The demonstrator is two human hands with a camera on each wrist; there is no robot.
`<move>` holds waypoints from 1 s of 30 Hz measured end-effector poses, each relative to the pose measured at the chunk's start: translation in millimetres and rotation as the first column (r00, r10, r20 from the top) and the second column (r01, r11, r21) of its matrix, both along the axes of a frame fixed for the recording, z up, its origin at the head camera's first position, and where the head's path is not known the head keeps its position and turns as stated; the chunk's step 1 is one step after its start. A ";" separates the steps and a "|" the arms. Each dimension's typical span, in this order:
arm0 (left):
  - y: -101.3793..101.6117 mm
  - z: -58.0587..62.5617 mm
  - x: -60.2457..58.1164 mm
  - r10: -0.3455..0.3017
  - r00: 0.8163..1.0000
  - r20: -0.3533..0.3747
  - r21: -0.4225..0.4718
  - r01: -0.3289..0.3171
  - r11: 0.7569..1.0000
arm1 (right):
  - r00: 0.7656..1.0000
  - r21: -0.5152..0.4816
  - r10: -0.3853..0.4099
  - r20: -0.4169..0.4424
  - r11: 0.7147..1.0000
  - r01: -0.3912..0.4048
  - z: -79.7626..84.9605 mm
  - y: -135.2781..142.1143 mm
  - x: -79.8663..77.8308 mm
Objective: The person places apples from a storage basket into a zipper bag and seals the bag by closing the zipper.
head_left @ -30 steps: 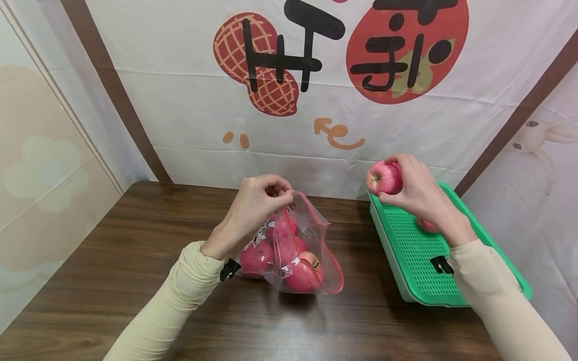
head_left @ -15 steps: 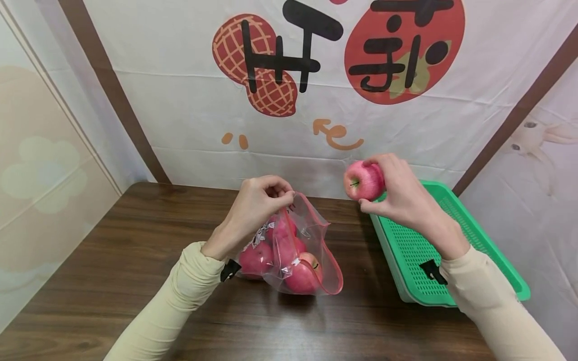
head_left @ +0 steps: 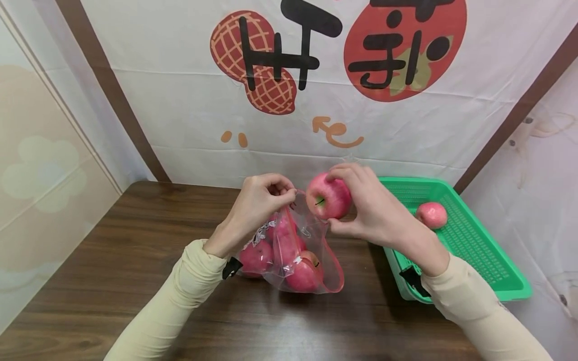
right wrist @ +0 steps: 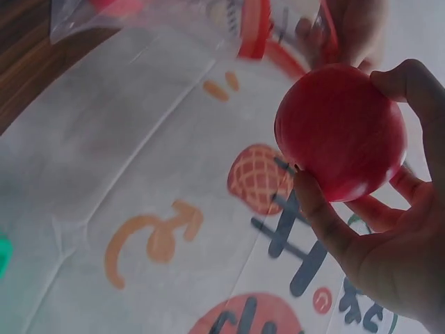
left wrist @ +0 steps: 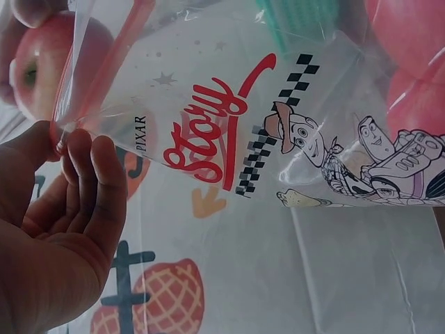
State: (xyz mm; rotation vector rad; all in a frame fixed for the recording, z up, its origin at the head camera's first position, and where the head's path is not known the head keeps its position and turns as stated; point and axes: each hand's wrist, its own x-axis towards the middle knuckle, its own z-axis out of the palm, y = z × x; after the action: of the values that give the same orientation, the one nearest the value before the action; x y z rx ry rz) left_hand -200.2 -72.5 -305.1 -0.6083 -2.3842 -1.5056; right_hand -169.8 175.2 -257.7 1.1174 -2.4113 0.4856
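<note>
My left hand [head_left: 267, 196] pinches the rim of a clear zip bag [left wrist: 229, 125] with a red edge and printed cartoon figures. Several red apples [head_left: 256, 258] lie inside the bag, which rests on the table with its mouth facing right. In my right hand [head_left: 375, 208] is another apple [head_left: 328, 196], gripped between thumb and fingers, stem toward the bag. That apple overlaps the upper edge of the bag's mouth in the head view. The right wrist view shows the held apple [right wrist: 341, 132] close by the bag's red rim and the left hand's fingers.
To the right stands a green basket [head_left: 485, 255] with one apple [head_left: 432, 215] in it; my right forearm reaches across its near left side. The dark wooden table [head_left: 149, 260] ends at a printed cloth [head_left: 189, 120] hanging behind it.
My right hand has carried the apple leftward from above the basket to the bag's mouth. The apple in the basket has come into full view. My left hand and the bag hold nearly still.
</note>
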 end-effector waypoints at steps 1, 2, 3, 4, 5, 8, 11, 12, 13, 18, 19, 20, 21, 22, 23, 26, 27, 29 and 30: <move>0.1 0.3 -0.3 0.003 1.000 -0.001 -0.006 -0.003 1.000 | 1.000 0.010 0.006 -0.002 1.000 -0.006 -0.8 -3.3 2.0; 0.2 0.5 -0.7 0.005 1.000 -0.002 -0.010 -0.005 1.000 | 1.000 0.018 0.009 -0.002 1.000 -0.009 -1.6 -6.3 3.9; 0.3 0.6 -1.2 0.009 1.000 -0.005 -0.015 -0.009 1.000 | 1.000 0.027 0.008 0.001 1.000 -0.008 -2.3 -8.9 5.8; 0.4 0.7 -1.4 0.009 1.000 0.000 -0.012 -0.009 1.000 | 1.000 0.035 0.007 0.005 0.999 -0.007 -2.9 -11.3 7.6; 0.4 0.8 -1.8 0.010 1.000 0.000 -0.009 -0.010 1.000 | 1.000 0.039 0.007 0.013 0.999 -0.008 -3.7 -13.3 9.0; 0.4 1.5 -1.8 0.003 1.000 0.009 0.015 -0.003 1.000 | 0.999 0.057 0.012 0.044 0.998 -0.015 -6.5 -17.8 11.5; 0.2 2.5 -1.1 -0.011 1.000 0.015 0.030 0.010 0.999 | 0.997 0.080 0.014 0.073 0.997 -0.020 -11.2 -21.3 13.1; 0.1 2.8 -0.5 -0.013 1.000 0.015 0.027 0.013 1.000 | 0.997 0.087 0.012 0.080 0.996 -0.019 -13.0 -22.4 13.7; 0.1 3.1 0.1 -0.017 1.000 0.015 0.025 0.017 1.000 | 0.996 0.094 0.007 0.084 0.995 -0.014 -14.8 -23.5 14.4; 0.0 3.9 1.8 -0.010 1.000 0.002 -0.016 0.010 1.000 | 0.995 0.110 -0.029 0.091 0.994 0.019 -20.8 -28.5 17.1; 0.2 4.0 1.9 -0.008 1.000 0.001 -0.020 0.009 1.000 | 0.996 0.117 -0.037 0.086 0.993 0.027 -21.8 -29.6 17.0; 0.3 4.2 2.1 -0.007 1.000 0.001 -0.025 0.007 1.000 | 0.996 0.124 -0.043 0.081 0.992 0.033 -22.7 -30.7 16.8; 0.6 4.3 2.4 -0.009 1.000 0.003 -0.026 0.009 1.000 | 0.996 0.131 -0.049 0.075 0.991 0.039 -24.0 -31.7 16.0; 0.9 4.4 2.5 -0.012 1.000 0.006 -0.027 0.013 1.000 | 0.996 0.137 -0.055 0.069 0.990 0.045 -25.6 -32.6 15.2; 1.4 4.5 2.7 -0.013 1.000 0.011 -0.027 0.013 1.000 | 0.996 0.142 -0.059 0.065 0.989 0.049 -27.2 -33.3 14.5; 2.6 4.6 3.4 -0.020 1.000 0.021 -0.025 0.020 0.999 | 0.996 0.151 -0.069 0.064 0.987 0.059 -33.6 -35.7 11.7; 3.0 4.5 3.2 -0.019 1.000 0.020 -0.027 0.020 0.999 | 0.995 0.155 -0.075 0.069 0.986 0.064 -36.2 -36.4 10.8; 3.5 4.7 3.0 -0.010 1.000 0.009 -0.035 0.011 0.999 | 0.993 0.171 -0.093 0.068 0.982 0.080 -41.2 -38.3 9.2; 3.4 4.8 2.9 -0.007 1.000 0.006 -0.037 0.008 0.999 | 0.993 0.182 -0.104 0.058 0.979 0.092 -43.9 -39.6 8.4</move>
State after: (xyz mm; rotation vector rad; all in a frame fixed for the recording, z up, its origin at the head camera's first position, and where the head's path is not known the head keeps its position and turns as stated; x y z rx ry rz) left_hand -197.3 -69.1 -300.3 -0.6227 -2.4218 -1.4710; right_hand -161.4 135.7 -301.6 1.0627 -2.5973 0.2830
